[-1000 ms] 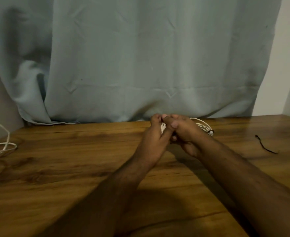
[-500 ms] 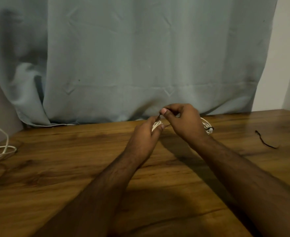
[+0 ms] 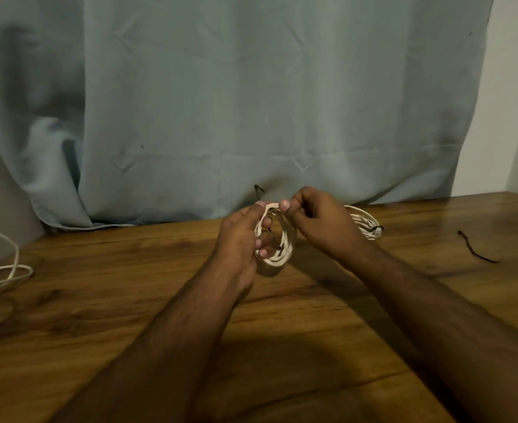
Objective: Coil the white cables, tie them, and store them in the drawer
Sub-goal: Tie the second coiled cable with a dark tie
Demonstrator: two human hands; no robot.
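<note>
A small coil of white cable (image 3: 277,244) stands upright just above the wooden table (image 3: 129,300) between my hands. My left hand (image 3: 242,239) grips the coil's left side, fingers through the loop. My right hand (image 3: 322,224) pinches the coil's top edge, where a thin dark tie (image 3: 259,190) sticks up near the left thumb. Behind my right hand lies a second white coil (image 3: 364,224), bound with a dark tie. A loose white cable (image 3: 4,270) lies at the table's left edge. No drawer is visible.
A spare dark tie (image 3: 477,248) lies on the table at the right. A pale blue curtain (image 3: 251,102) hangs along the table's back edge, with a white wall (image 3: 514,102) at the right.
My hands have lifted and drawn apart a little, turning the coil so that its open loop faces me. The dark tie end now pokes up above the coil.
</note>
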